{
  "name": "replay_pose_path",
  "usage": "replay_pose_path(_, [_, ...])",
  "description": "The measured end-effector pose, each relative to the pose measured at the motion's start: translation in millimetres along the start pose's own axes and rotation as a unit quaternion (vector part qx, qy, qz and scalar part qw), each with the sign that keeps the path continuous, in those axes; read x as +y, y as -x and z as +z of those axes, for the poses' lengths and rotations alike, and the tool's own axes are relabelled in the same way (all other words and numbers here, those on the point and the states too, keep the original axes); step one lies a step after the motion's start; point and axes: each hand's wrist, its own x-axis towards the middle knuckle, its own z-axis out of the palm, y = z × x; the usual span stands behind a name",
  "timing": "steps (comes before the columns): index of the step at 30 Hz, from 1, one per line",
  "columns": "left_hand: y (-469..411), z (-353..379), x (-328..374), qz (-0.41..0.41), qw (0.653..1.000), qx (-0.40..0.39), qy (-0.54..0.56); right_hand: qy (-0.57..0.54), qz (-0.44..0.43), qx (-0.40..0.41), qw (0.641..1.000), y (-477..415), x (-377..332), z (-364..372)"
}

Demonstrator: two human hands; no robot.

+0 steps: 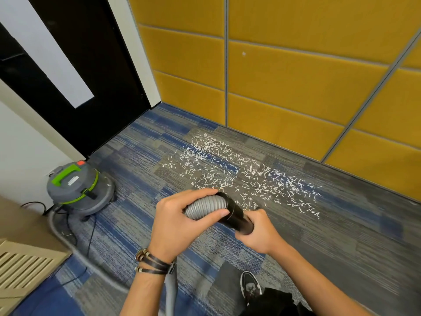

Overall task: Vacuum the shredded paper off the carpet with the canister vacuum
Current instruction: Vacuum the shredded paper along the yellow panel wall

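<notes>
White shredded paper (239,176) lies scattered in a wide band on the blue-grey carpet (341,236), just ahead of my hands and near the yellow wall. My left hand (177,224) grips the ribbed grey hose (202,207) where it joins the black nozzle tube (237,213). My right hand (259,231) holds the tube's other end from below; its open end is hidden in the hand. The grey and green canister vacuum (78,188) stands on the carpet at the left, by the wall.
Yellow padded wall panels (296,87) close off the far side and right. A black door (86,65) stands at the back left. A beige slatted cabinet (25,265) sits at the lower left. A black cable (91,236) and the hose trail behind the vacuum. My shoe (250,286) is at the bottom.
</notes>
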Motion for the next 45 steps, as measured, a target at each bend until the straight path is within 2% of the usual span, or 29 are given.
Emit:
replay_pose_path(5, [2.5, -3.6, 2.8, 0.004, 1.0, 0.02, -0.011, 0.017, -0.004, 0.016, 1.0, 1.1, -5.7, -4.6])
replay_pose_path(14, [8.1, -14.4, 4.0, 0.0, 1.0, -0.005, -0.015, -0.009, 0.009, 0.017, 1.0, 5.4, -12.3, 15.5])
replay_pose_path(20, [13.4, -45.8, 10.3, 0.023, 1.0, 0.007, -0.014, -0.041, -0.009, 0.022, 0.999, 14.7, -39.9, 41.5])
replay_pose_path(28, [18.8, -83.8, 11.7, 0.083, 0.996, -0.016, -0.029, -0.042, -0.035, 0.031, 0.998, 22.6, -65.1, 51.4])
replay_pose_path(36, [49.9, -92.4, -16.7, 0.024, 0.998, -0.006, -0.065, -0.006, -0.021, -0.021, 1.0, 21.3, -59.7, 78.4])
replay_pose_path(41, [73.5, -116.5, -23.4, 0.002, 0.996, 0.026, -0.084, -0.014, -0.029, -0.019, 0.999, 25.0, -75.1, 117.5])
replay_pose_path(45, [90.6, -134.5, -25.9, -0.009, 0.996, 0.044, -0.083, -0.015, -0.033, -0.052, 0.998, 22.8, -87.8, 138.6])
